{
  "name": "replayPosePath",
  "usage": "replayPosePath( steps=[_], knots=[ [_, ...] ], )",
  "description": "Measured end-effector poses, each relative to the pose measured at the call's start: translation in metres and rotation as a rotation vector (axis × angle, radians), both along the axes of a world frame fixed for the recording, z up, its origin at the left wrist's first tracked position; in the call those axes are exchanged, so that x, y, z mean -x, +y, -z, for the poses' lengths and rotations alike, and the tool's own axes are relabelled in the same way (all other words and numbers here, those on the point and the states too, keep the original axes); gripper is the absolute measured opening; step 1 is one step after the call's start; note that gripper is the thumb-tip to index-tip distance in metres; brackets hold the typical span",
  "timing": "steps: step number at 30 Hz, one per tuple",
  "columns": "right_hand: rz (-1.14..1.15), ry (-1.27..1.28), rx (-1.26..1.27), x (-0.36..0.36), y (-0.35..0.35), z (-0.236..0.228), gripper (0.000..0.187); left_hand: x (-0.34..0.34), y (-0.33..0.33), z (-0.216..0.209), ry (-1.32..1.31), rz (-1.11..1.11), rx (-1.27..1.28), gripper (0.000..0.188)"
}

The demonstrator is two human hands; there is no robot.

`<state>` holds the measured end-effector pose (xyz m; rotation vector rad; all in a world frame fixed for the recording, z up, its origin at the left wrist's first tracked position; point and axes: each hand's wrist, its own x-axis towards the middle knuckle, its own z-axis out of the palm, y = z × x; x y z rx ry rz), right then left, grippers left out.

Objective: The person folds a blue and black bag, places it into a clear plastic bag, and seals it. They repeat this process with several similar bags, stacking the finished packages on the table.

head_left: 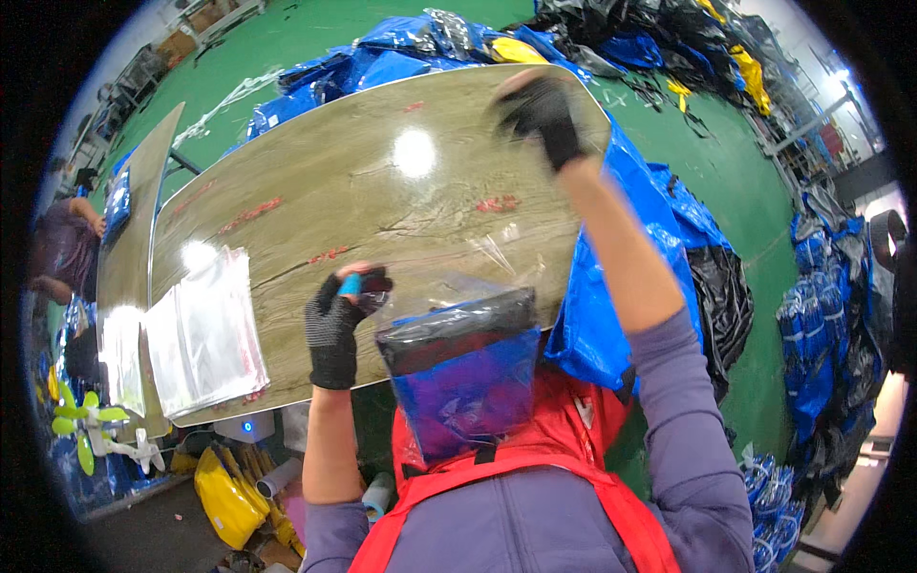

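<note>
My left hand [334, 329], in a black fingerless glove with blue wrapping on one finger, is closed at the upper left corner of a clear plastic bag [458, 382]. Inside the bag is a folded blue and black sheet bundle, upright against my front at the table's near edge. My right hand [543, 119], gloved the same way, is raised over the far right part of the table [382, 191]. Motion smears its fingers, so I cannot see what they hold, if anything.
A stack of clear plastic bags [210, 329] lies on the table's left part. Blue sheeting [611, 306] hangs over the right edge. Blue and black piles [382, 57] lie beyond the table. At far left a person [72, 239] works at another table; a small green fan [88, 420] stands nearer.
</note>
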<state>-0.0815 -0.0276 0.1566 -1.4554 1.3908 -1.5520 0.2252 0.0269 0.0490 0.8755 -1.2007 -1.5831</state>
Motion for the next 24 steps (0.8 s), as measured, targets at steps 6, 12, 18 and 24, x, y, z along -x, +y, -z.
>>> replayPosePath(
  steps=[6,12,18,24],
  knots=[
    [-0.146,0.238,0.186,0.084,0.014,0.03,0.045,-0.018,-0.013,0.014,0.149,-0.069,-0.157,0.031],
    [-0.434,0.001,-0.176,0.023,0.047,0.143,0.033,-0.025,-0.016,0.022,0.084,-0.117,-0.122,0.036],
    [0.012,-0.268,-0.248,-0.008,0.049,0.114,0.018,-0.023,-0.023,0.024,0.12,-0.165,-0.168,0.034],
    [0.07,0.572,0.414,-0.031,0.036,0.072,0.026,-0.013,-0.022,0.009,0.155,-0.141,-0.177,0.036]
  ],
)
